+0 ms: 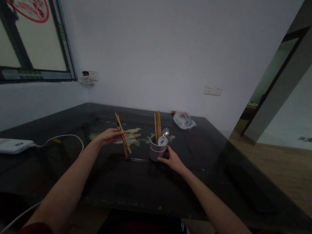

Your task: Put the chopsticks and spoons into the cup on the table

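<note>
Wooden chopsticks [119,121] are pinched in my left hand [109,136], slanting across above the dark table. A metal utensil [118,126], apparently a spoon, sits among them; its far end is small and dim. To the right stands a light-coloured utensil holder [155,153], upright on the tabletop. My right hand [173,160] grips the holder's right side, thumb at the front. Several more chopsticks [157,125] lean in the holder, beside a metal spoon [166,132] and a white spoon with a blue mark [162,141].
The dark glossy table [123,189] has a printed flower pattern. A crumpled clear plastic bag [184,120] lies at its back edge. On the left is a white power bank-like device [7,145] with a white cable [66,135]. A wall [158,56] rises behind.
</note>
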`<state>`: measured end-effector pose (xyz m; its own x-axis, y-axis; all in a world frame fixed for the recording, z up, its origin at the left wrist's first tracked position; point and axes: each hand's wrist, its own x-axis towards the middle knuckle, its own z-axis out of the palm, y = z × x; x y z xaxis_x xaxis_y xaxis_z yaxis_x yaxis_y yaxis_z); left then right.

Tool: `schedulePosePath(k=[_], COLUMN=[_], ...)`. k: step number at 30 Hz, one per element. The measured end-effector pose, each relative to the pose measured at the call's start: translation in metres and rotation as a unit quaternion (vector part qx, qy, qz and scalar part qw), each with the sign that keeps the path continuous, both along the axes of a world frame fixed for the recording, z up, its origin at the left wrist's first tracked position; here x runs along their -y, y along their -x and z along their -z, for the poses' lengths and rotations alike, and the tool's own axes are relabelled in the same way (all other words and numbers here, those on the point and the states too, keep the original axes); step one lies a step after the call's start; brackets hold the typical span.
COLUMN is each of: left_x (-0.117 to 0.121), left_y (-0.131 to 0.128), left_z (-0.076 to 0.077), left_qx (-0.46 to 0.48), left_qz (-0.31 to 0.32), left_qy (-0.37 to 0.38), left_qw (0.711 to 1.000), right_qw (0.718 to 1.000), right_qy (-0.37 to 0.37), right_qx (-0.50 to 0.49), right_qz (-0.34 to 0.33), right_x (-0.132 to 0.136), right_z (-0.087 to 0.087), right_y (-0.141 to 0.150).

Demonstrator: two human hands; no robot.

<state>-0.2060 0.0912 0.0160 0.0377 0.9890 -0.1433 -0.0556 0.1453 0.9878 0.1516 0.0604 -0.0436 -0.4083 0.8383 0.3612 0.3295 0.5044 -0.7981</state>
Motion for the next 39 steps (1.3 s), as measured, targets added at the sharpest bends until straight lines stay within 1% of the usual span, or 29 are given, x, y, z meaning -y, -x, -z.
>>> schedulePosePath(k=[5, 11, 13, 15, 17, 20, 24, 28, 33, 39], left_x=[-0.005, -0.007, -0.008, -0.01, -0.012, -0.015, -0.016, -0.013, -0.01, -0.012], left_y=[0.005, 0.007, 0.005, 0.002, -0.002, -0.008, -0.016, -0.022, -0.029, -0.025], left_z=[0.015, 0.027, 0.029, 0.03, 0.032, 0.034, 0.035, 0.032, 0.03, 0.034], left_qx=[0.009, 0.024, -0.015, -0.09, -0.159, -0.216, -0.308, -0.393, -0.462, -0.494], left_qz=[0.019, 0.006, -0.003, -0.016, -0.029, -0.048, -0.069, -0.081, -0.093, -0.097], left_qy=[0.034, 0.065, 0.052, 0.014, -0.021, -0.039, -0.05, -0.067, -0.088, -0.098], left_qw=[0.999, 0.998, 0.999, 0.996, 0.987, 0.974, 0.948, 0.914, 0.878, 0.859], right_qw=[1.0, 1.0, 1.0, 1.0, 1.0, 0.999, 1.0, 1.0, 1.0, 1.0], right_qy=[0.0, -0.008, -0.008, -0.008, -0.006, -0.007, -0.013, -0.009, -0.008, 0.001], right_qx=[0.009, 0.015, 0.016, 0.017, 0.02, 0.028, 0.021, 0.013, 0.016, 0.022], right_qz=[0.0, -0.002, 0.001, 0.004, 0.009, 0.014, 0.002, -0.007, -0.002, 0.004], right_x=[-0.001, -0.001, 0.0, 0.001, 0.001, 0.001, -0.001, -0.002, 0.001, 0.001], right_z=[0.001, -0.001, -0.001, -0.002, -0.002, -0.003, -0.001, 0.0, -0.002, -0.003], right_y=[0.0, 0.0, 0.0, 0.0, 0.001, 0.0, 0.0, -0.001, 0.0, 0.0])
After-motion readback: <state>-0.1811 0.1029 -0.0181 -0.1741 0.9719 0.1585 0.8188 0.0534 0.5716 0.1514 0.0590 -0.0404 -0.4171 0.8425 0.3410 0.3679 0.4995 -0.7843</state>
